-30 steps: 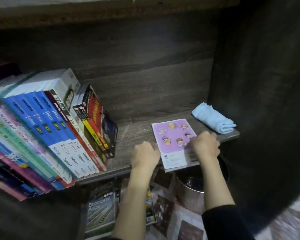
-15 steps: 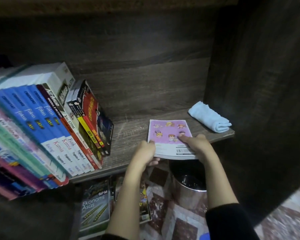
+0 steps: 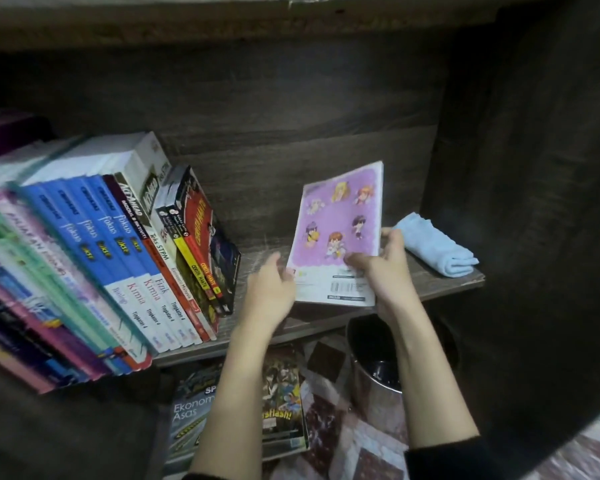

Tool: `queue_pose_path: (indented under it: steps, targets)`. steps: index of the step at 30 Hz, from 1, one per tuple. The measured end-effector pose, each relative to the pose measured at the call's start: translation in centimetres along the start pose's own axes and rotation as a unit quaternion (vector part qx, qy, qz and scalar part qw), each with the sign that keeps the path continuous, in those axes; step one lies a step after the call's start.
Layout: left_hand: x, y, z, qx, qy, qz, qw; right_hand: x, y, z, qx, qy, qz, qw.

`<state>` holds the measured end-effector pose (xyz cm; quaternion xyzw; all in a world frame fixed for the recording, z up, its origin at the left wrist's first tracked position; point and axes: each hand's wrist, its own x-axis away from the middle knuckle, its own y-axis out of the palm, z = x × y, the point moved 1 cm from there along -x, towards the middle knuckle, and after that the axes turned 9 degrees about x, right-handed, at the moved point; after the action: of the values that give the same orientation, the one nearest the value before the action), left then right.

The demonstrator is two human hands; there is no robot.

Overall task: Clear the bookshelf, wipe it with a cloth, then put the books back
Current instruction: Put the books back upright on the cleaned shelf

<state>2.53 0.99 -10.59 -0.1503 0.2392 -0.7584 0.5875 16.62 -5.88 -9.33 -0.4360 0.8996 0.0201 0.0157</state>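
Book [image 3: 340,223] tilted up over shelf [image 3: 440,285], right grip [image 3: 392,275] pinching its lower corner, left grip [image 3: 271,292] at its left edge, blurred, closure indeterminate

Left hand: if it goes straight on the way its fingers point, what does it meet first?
Probably the purple book, at its lower left edge; the right hand holds it tilted up over the shelf. The left hand is blurred, so whether they already touch is unclear.
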Motion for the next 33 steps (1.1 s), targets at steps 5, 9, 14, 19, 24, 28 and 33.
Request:
queue_pose_path:
  steps: [5, 9, 14, 19, 24, 28, 33]
  targets:
    - [1.6, -4.9, 2.6, 0.019, 0.171, 0.15, 0.974, 1.9, 4.3, 0.2, 0.14, -0.182, 0.046, 0.972]
    - [3.2, -8.4, 3.8, -0.012, 0.262, 0.172, 0.95, 3.7, 8.5, 1.8, 0.184, -0.274, 0.042, 0.943]
    - [3.9, -10.9, 3.6, -0.186, 0.266, 0.179, 0.929, 5.3, 12.8, 4.4, 0.184, -0.328, 0.005, 0.927]
    - [3.2, -10.8, 2.4, -0.279, 0.213, 0.184, 0.918, 5.4, 14.4, 6.0, 0.182, -0.337, -0.026, 0.923]
    - [1.8, -11.3, 0.4, -0.264, 0.255, 0.216, 0.905, 4.2, 15.0, 6.0, 0.24, -0.24, -0.157, 0.927]
    - [1.6, -11.1, 0.2, -0.275, 0.248, 0.243, 0.896, 1.8, 13.6, 6.9, 0.266, -0.121, -0.303, 0.907]
    - [2.0, -11.0, 0.7, -0.315, 0.208, 0.271, 0.885, 1.0, 12.7, 7.3, 0.278, -0.082, -0.326, 0.9]
